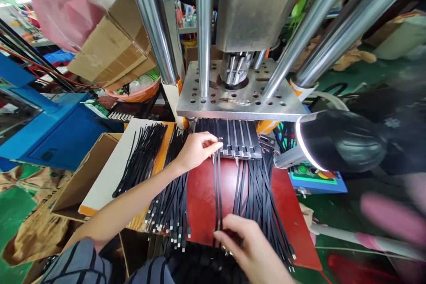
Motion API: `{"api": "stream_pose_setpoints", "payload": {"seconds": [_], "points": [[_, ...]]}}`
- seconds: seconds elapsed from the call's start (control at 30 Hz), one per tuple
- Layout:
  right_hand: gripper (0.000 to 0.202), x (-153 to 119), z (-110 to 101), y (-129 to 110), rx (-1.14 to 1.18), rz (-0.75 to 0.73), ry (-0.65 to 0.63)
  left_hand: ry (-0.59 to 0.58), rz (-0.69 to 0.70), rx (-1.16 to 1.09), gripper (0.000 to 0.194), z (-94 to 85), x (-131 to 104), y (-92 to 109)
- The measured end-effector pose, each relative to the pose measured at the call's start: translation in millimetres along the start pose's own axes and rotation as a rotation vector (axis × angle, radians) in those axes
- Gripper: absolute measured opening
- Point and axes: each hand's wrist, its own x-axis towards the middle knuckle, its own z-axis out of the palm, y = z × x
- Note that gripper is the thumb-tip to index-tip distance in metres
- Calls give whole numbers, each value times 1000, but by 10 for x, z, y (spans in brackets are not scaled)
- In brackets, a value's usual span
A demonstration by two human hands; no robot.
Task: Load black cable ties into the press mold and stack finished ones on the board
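Observation:
At the front edge of a black slotted fixture [244, 140], my left hand [199, 148] pinches the upper ends of two flat black cables [217, 182]. These cables run down over the red board [201, 186]. Near the board's front edge my right hand [244, 242] is closed around their lower part, thumb and forefinger together. To the right lies a bundle of black cables [261, 199], partly over the board. Two more bundles lie left, one beside the board [173, 208] and one on a white sheet [141, 155]. The cable ends under my fingers are hidden.
A steel press plate [239, 102] hangs just above the fixture, between metal columns. A lamp [339, 140] stands at the right, above a blue control box [319, 182]. Cardboard boxes and a blue machine [49, 133] are at the left. A blurred pink and dark shape fills the far right.

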Motion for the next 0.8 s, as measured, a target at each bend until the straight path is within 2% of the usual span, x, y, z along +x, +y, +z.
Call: {"api": "stream_pose_setpoints", "payload": {"seconds": [0.07,0.17,0.2,0.27,0.33,0.43,0.53,0.6,0.8], "points": [[39,190,-440,-111,-80,-50,39,-8,15,148,24,37,257,-175],[45,706,-1069,-223,-138,-68,97,70,-39,262,19,90,504,-319],[46,903,-1212,-226,-119,-54,102,110,-71,271,16,101,534,-328],[49,1274,-1382,-188,-54,-19,103,166,-91,262,24,108,505,-298],[52,1568,-1437,-117,-14,6,112,133,4,278,36,100,374,-229],[52,1826,-1446,-16,-51,-22,113,-96,287,503,41,77,103,-137],[49,1915,-1450,44,-136,-136,104,-295,452,787,40,64,-70,-119],[46,1931,-1446,70,-180,-171,134,-337,506,889,40,75,-93,-137],[32,1936,-1388,149,-159,-100,277,-360,538,1120,43,216,-59,-147]]}}
